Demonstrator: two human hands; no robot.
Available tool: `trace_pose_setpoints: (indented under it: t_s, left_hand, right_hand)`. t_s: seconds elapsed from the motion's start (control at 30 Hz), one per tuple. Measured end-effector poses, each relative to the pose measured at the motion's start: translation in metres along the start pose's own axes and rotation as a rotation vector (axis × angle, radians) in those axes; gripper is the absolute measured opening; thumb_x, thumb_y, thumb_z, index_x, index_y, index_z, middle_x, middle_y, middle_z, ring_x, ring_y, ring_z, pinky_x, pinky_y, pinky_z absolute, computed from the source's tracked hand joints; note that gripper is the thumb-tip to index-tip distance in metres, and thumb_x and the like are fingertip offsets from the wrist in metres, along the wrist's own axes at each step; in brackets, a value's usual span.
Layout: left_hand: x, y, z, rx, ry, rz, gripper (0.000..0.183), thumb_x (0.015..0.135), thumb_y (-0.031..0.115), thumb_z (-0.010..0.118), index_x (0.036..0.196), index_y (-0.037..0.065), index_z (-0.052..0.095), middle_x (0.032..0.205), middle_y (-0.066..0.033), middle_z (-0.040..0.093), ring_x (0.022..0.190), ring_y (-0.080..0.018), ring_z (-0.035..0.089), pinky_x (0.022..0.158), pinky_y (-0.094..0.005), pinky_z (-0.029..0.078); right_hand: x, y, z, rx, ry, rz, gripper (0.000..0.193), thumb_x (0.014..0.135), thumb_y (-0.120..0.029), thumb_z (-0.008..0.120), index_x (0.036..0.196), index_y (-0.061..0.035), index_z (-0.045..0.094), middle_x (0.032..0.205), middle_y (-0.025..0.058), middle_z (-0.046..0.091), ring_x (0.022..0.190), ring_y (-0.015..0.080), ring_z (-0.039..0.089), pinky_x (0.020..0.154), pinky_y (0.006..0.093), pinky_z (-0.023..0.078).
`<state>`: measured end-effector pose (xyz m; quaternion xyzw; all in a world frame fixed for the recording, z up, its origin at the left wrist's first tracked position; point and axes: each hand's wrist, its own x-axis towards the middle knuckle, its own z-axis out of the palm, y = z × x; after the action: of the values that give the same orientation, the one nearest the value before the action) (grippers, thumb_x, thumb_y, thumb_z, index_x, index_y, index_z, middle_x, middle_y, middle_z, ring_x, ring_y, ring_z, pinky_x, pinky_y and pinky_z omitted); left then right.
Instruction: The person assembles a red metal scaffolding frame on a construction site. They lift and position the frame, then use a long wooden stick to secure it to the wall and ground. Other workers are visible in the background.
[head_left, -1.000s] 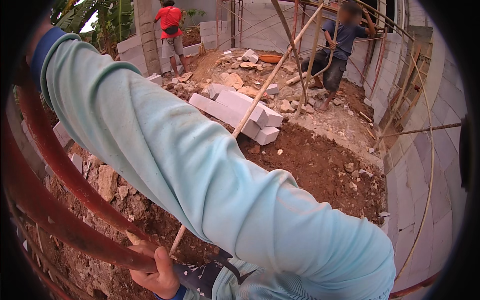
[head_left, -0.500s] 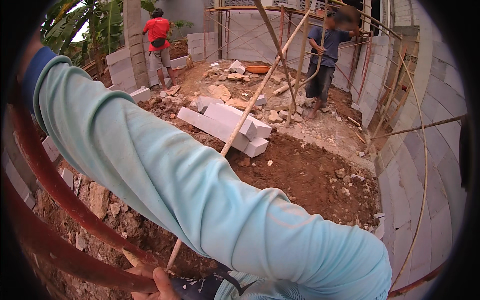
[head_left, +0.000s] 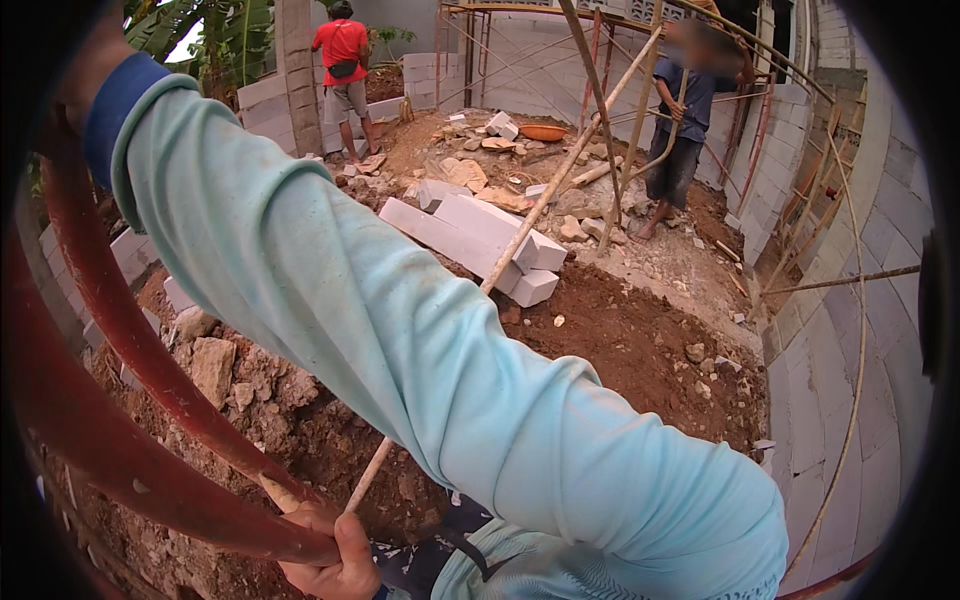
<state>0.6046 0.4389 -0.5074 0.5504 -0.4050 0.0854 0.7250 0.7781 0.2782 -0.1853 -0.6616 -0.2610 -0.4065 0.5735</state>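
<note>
My left hand [head_left: 335,552] is closed round the lower end of a thick red metal tube [head_left: 190,510], its thumb pointing up. A second red tube [head_left: 170,370] curves beside it, and both rise along the left rim. A short wooden piece [head_left: 280,495] shows by the fingers. My right arm, in a light blue sleeve [head_left: 400,330] with a dark blue cuff, reaches from the lower right to the upper left. At its end my right hand [head_left: 95,55] is near the top of the red tubes; its fingers are lost in the dark rim.
A bamboo pole [head_left: 545,195] slants behind my arm. Pale blocks [head_left: 480,235] lie stacked on brown soil [head_left: 640,350]. A person in red [head_left: 345,60] stands far left; another in dark blue [head_left: 690,100] holds a pole by the scaffolding. Grey block walls [head_left: 840,420] enclose the right.
The view has shifted, so the background sits further right and slightly higher or lower in places. My left hand appears higher and further right, still on the red tube.
</note>
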Motion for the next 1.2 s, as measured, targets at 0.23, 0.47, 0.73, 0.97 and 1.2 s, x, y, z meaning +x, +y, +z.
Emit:
trace_pose_setpoints:
  t_s: [0.23,0.47,0.73,0.97,1.2]
  left_hand:
    - [0.018,0.012,-0.010,0.071,-0.107,0.054,0.022,0.081,0.011,0.077,0.079,0.003,0.057,0.057,-0.0042,0.051,0.048,-0.0169,0.048,0.047,-0.0311,0.038]
    - [0.015,0.022,-0.017,0.197,-0.157,0.010,0.023,0.085,0.018,0.075,0.095,0.000,0.063,0.073,-0.0099,0.064,0.063,-0.0278,0.062,0.092,-0.0583,0.019]
    - [0.018,0.016,0.000,0.191,0.022,0.193,0.019,0.085,0.017,0.072,0.096,0.003,0.065,0.071,-0.0127,0.059,0.066,-0.0353,0.061,0.101,-0.0640,0.028]
    - [0.029,0.038,-0.016,0.289,-0.204,-0.139,0.013,0.087,0.016,0.058,0.085,0.005,0.063,0.069,-0.0160,0.059,0.064,-0.0371,0.058,0.061,-0.0485,0.044]
    - [0.021,0.015,-0.030,0.493,-0.715,-0.103,0.030,0.088,0.026,0.069,0.108,0.004,0.065,0.079,-0.0208,0.062,0.071,-0.0421,0.059,0.068,-0.0520,0.046]
  right_hand:
    - [0.009,-0.025,0.006,0.019,-0.017,-0.061,0.029,0.085,-0.026,0.078,0.084,-0.0030,0.061,0.072,0.0065,0.063,0.061,0.0156,0.064,0.054,0.0308,0.054]
    - [0.011,-0.045,0.016,0.010,0.075,0.007,0.025,0.086,-0.024,0.076,0.080,-0.0041,0.063,0.069,0.0043,0.062,0.058,0.0132,0.062,0.051,0.0274,0.050]
    - [0.014,-0.059,0.016,-0.027,0.089,0.170,0.025,0.091,-0.023,0.072,0.095,-0.0052,0.055,0.071,0.0025,0.059,0.058,0.0116,0.061,0.053,0.0264,0.049]
    - [0.013,-0.059,0.024,-0.054,0.174,0.334,0.025,0.091,-0.017,0.071,0.103,-0.0049,0.053,0.079,0.0008,0.060,0.063,0.0082,0.060,0.057,0.0249,0.049]
    - [0.009,-0.074,0.027,-0.106,0.242,0.581,0.036,0.091,-0.020,0.072,0.116,-0.0059,0.052,0.089,-0.0016,0.055,0.079,0.0082,0.055,0.072,0.0266,0.048]
